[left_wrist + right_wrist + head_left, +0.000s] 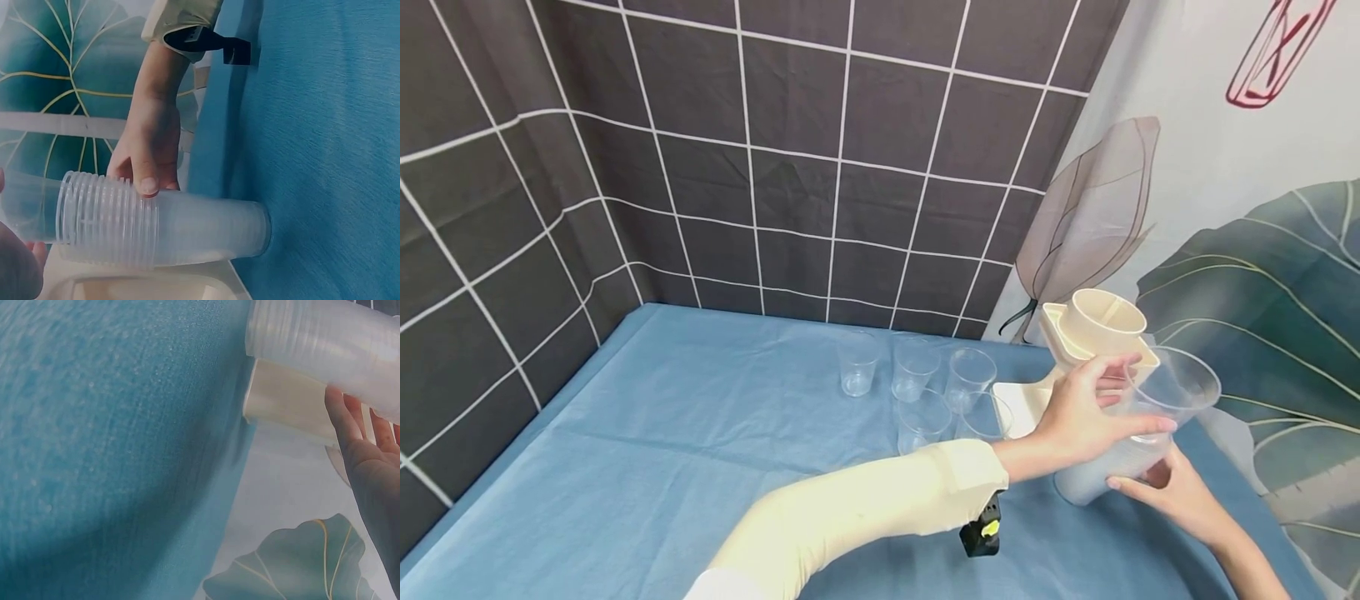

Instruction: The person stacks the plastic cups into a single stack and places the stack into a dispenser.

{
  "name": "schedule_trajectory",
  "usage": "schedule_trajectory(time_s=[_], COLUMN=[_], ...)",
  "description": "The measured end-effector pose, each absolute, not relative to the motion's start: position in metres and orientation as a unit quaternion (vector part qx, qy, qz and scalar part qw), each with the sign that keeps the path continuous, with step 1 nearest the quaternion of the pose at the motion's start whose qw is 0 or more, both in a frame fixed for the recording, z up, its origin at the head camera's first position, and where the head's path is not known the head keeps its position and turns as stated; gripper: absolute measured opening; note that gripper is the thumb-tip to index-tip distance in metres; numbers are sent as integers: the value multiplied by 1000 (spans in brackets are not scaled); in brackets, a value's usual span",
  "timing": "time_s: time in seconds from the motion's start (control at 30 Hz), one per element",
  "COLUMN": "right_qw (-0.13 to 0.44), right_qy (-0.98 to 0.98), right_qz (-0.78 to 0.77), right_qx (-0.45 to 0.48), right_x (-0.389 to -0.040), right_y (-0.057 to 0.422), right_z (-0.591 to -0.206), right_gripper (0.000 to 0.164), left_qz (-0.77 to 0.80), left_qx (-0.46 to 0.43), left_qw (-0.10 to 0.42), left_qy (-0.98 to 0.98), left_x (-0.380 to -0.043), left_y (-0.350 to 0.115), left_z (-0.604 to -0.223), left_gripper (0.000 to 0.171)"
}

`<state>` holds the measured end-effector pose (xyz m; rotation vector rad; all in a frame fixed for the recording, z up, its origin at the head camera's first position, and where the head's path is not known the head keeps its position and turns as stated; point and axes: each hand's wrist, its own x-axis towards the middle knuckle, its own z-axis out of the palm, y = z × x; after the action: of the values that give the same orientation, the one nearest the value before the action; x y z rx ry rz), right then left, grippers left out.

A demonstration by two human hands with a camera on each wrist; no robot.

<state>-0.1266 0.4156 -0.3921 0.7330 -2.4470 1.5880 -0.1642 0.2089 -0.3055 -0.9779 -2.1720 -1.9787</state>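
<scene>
a person's two bare hands work at a stack of clear plastic cups (1097, 477), near the right edge of a blue-covered surface (625, 433). the left hand (1086, 412), its forearm in a cream sleeve (865, 500), is clamped on the top cup (1191, 375), thumb on the near side, fingers curled at the far side; this cup stands up out of the stack's rims. the right hand (1180, 492) grips the stack lower down, thumb and fingers set apart by its width, on opposite sides. the stack's base points down; whether it touches the cloth is hard to tell. just beyond, toward the far right corner, is a cream stand (1097, 337) with a round holder. five clear cups (857, 371) stand near the far edge, left of the stand.
</scene>
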Motion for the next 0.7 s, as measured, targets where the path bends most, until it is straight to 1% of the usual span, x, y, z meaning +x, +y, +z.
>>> schedule_trajectory(time_s=[0.1, 0.37, 0.53, 0.7], right_qw=[66, 72, 69, 69], right_qy=[-813, -835, -851, -844], right_qz=[525, 500, 479, 486], right_qx=[243, 218, 204, 214], right_x=[-127, -125, -124, -125], right_y=[416, 415, 415, 413], right_z=[-393, -392, -391, -389], right_gripper=[79, 85, 83, 83], left_qz=[-618, -590, -568, -532], left_qx=[-321, -321, -312, -310], left_qw=[27, 44, 45, 57], left_qy=[-717, -740, -760, -786], left_x=[-164, -166, -166, -165], left_y=[208, 206, 205, 206], left_z=[-308, -314, -316, -319], left_gripper=[70, 73, 68, 66])
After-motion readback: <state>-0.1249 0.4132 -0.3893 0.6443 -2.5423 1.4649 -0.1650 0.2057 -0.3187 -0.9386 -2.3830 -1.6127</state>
